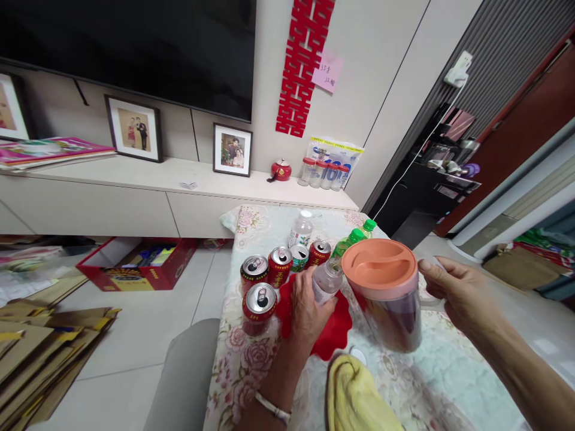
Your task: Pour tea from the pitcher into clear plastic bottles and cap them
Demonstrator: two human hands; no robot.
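Note:
My left hand (309, 308) is closed around a clear plastic bottle (327, 280), uncapped, above a red wavy-edged plate (335, 335). By its handle, my right hand (453, 287) grips a clear pitcher (390, 314) with an orange lid (381, 263) and dark liquid inside. The pitcher's lid edge is close beside the bottle's mouth; I cannot tell whether they touch. Several opened red drink cans (260, 305) and a green-and-white can (299, 256) stand left of and behind my left hand. Behind them is a white-capped bottle (300, 227). Green-capped bottles (350, 240) stand behind the pitcher.
A yellow cloth (354, 395) and a white cap (358, 355) lie on the floral tablecloth (256, 365) near me. A grey seat (186, 377) is at the table's left. The cabinet (197, 185) beyond holds frames and jars. Cardboard (40, 359) lies on the floor.

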